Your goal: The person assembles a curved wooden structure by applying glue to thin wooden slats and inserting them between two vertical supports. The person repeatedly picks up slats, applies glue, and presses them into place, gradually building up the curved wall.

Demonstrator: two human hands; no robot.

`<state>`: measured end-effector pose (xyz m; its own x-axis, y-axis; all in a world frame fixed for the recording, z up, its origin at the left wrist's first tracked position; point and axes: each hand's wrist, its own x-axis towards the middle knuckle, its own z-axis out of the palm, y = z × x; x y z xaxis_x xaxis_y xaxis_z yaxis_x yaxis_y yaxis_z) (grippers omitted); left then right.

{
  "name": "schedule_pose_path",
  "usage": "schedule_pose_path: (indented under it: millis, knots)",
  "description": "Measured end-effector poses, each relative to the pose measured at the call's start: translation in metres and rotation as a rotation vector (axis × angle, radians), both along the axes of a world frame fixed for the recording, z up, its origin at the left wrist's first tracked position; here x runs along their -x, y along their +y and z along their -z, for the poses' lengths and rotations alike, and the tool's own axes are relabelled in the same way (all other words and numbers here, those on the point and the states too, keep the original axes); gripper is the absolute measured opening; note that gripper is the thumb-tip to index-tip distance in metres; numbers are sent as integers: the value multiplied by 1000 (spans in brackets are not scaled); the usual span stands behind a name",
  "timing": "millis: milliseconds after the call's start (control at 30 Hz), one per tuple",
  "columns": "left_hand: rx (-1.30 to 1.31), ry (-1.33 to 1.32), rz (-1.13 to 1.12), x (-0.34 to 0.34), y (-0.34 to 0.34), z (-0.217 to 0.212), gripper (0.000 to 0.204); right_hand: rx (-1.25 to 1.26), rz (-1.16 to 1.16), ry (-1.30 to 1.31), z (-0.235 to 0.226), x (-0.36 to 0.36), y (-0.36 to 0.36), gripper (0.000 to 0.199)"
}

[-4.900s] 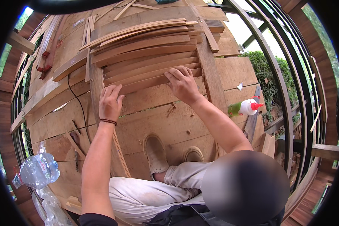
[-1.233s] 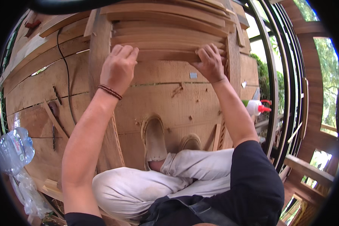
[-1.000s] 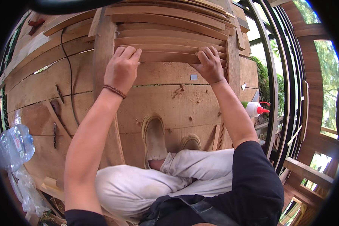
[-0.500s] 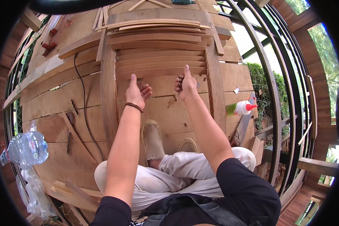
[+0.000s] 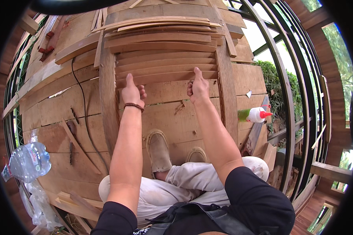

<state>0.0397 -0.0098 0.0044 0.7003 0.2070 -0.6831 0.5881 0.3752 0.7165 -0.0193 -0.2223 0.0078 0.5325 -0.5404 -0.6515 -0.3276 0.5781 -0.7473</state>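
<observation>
Evidently, nearest slat (image 5: 166, 77) lay between left rail (image 5: 108, 86) and right rail (image 5: 226, 86), at near end of slat row. Left hand (image 5: 132, 94) at its left part, fingers loosely curled, released; right hand (image 5: 199, 88) at its right part, fingers folded toward palm. Both thumbs pointed far; whether they touched slat, hard to tell. Red-and-white label (image 5: 33, 158) showed on clear bottle (image 5: 42, 161), near left.

Left hand (image 5: 131, 94), right hand (image 5: 199, 88) (thumbs raised) near slats (image 5: 164, 76).
</observation>
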Motion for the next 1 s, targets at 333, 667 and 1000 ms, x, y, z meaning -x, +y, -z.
schedule_pose_path:
  millis: [333, 667, 1000]
  knots:
    - [54, -37, -40, 0, -1, 8, 52, 68, -15, -22, 11, 0, 0, 44]
    - [64, -31, -32, 2, -6, 2, 51, 56, -3, -11, -3, 2, 2, 47]
    - [71, -63, -7, 3, -12, 3, 51, 71, 53, -3, 0, 2, -2, 47]
